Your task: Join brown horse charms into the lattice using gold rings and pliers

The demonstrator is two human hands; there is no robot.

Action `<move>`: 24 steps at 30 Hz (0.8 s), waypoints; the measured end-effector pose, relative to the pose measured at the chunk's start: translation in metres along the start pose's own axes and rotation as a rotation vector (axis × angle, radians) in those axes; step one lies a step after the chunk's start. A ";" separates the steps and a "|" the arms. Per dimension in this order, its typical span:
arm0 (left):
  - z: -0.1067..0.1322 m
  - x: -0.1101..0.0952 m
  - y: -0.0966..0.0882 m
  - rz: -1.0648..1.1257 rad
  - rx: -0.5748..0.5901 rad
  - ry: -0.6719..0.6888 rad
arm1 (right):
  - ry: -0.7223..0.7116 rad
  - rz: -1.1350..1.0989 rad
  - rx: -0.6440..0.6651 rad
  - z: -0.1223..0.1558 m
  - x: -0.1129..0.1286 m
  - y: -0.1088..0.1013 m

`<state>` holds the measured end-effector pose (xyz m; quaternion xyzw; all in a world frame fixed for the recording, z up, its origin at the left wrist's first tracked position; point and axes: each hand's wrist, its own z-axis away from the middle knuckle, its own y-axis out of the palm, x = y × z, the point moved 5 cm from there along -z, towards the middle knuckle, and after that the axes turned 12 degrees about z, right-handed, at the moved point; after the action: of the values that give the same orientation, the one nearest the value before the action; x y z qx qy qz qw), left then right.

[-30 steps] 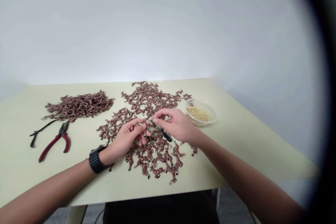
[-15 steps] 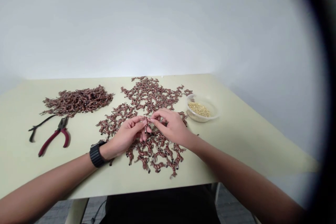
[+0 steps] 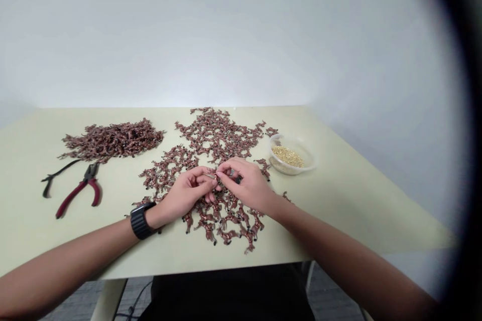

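My left hand (image 3: pixel 188 193), with a black watch (image 3: pixel 140 220) on its wrist, and my right hand (image 3: pixel 244 185) meet fingertip to fingertip over a spread of small brown figurines (image 3: pixel 211 170) on the pale green table (image 3: pixel 339 200). Both hands pinch a tiny piece between them, too small to name. A black-handled tool (image 3: pixel 238 179) shows under my right hand's fingers.
A heap of the same brown figurines (image 3: pixel 113 140) lies at the back left. Red-handled pliers (image 3: pixel 79 190) and a black tool (image 3: pixel 56 180) lie at the left. A clear bowl of small gold bits (image 3: pixel 289 155) stands right of the spread. A white wall is behind.
Both hands have stayed joined at the fingertips and drifted slightly toward the table. The black-handled tool is more hidden under my right hand. The view has shifted a little.
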<state>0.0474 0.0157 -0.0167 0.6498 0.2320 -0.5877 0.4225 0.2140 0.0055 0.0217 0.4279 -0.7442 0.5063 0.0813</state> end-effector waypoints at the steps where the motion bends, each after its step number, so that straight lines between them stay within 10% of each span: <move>1: 0.000 0.000 0.001 0.000 0.000 0.003 | -0.010 0.014 0.001 0.000 0.000 0.000; 17: 0.002 -0.005 0.003 -0.139 -0.017 0.048 | -0.140 0.193 -0.016 0.003 0.007 0.005; 24: 0.004 -0.007 0.002 -0.319 -0.049 0.126 | 0.233 -0.131 0.106 0.004 -0.013 0.010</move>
<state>0.0453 0.0123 -0.0093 0.6299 0.3726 -0.5995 0.3241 0.2157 0.0109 0.0059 0.4176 -0.6726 0.5847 0.1772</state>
